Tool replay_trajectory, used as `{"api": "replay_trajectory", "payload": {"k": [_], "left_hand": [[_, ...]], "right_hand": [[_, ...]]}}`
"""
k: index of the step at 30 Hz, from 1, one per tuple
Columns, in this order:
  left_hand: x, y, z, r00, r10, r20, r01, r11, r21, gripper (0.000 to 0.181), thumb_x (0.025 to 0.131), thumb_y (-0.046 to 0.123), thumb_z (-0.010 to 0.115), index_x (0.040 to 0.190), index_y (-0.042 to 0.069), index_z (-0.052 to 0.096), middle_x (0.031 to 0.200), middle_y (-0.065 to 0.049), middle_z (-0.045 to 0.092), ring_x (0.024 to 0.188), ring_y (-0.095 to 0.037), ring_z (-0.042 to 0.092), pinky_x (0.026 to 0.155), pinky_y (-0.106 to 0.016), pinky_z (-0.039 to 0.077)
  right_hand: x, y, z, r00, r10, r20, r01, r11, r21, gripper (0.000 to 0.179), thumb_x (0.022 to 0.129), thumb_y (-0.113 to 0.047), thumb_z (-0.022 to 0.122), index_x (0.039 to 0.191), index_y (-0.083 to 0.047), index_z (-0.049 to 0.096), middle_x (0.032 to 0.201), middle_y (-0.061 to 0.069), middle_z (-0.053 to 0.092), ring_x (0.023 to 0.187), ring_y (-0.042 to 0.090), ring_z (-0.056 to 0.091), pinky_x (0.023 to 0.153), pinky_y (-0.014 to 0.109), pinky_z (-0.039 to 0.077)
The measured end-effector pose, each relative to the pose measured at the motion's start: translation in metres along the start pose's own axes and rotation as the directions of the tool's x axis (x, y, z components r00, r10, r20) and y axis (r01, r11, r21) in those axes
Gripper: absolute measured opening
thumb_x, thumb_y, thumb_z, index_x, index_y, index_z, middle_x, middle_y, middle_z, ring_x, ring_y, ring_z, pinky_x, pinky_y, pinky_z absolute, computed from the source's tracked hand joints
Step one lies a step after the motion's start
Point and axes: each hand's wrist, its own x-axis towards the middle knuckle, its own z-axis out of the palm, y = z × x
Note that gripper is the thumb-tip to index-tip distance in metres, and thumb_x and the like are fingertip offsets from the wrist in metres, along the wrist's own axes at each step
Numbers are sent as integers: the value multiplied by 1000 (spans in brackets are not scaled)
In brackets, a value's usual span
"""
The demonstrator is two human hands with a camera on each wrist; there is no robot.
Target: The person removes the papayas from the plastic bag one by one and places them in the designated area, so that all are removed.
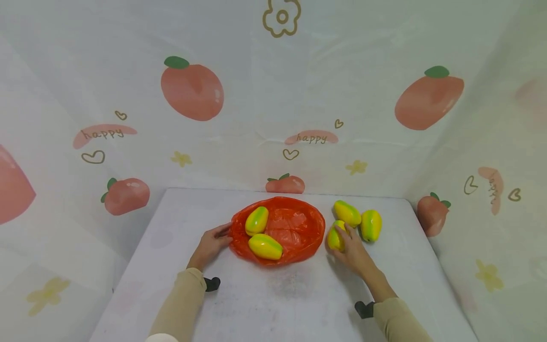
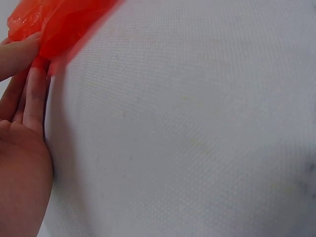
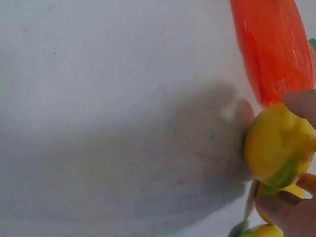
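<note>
A red plastic bag (image 1: 295,237) lies spread wide on the table, its rim forming an oval. Two glossy yellow-green papayas, an upper one (image 1: 257,221) and a lower one (image 1: 265,247), rest in its left half. My left hand (image 1: 210,244) pinches the bag's left edge; in the left wrist view the red film (image 2: 74,27) passes between thumb and fingers. To the right of the bag, my right hand (image 1: 352,249) grips another papaya (image 1: 336,236), with fingers and thumb on its sides. That papaya (image 3: 271,143) shows close to the bag's edge in the right wrist view.
Two more papayas, one behind (image 1: 347,213) and one to the right (image 1: 371,225), lie beside my right hand. A white table (image 1: 273,304) carries everything. White cloth walls (image 1: 256,95) printed with fruit and hearts rise at the back and both sides.
</note>
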Motion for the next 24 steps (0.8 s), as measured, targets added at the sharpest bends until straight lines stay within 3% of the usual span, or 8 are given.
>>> {"api": "replay_trajectory", "payload": {"k": [7,18,24], "left_hand": [[-1,1,0,1000,17,-1,-17,1000,1,52,100,20,63,150,29,52,151,-7,56,142,-31,51,118,-51,44],[-1,-2,1,1000,10,-14,-10,1000,2,52,100,20,64,149,29,53,150,-7,57,142,-30,51,118,-50,44],[1,-3,1,1000,12,-6,-12,1000,-17,52,99,19,64,149,30,53,151,-6,57,143,-30,51,118,-50,44]], "right_hand": [[5,-6,-10,998,28,53,-25,999,-47,80,94,-38,71,159,-11,33,166,28,18,148,53,30,111,72,39],[14,-20,-24,996,44,75,-34,992,-125,87,93,-50,68,162,-17,26,168,24,13,149,54,27,108,75,39],[15,-25,-28,999,-19,44,25,989,-148,91,92,-61,63,163,-18,25,168,24,15,150,52,26,107,75,40]]}}
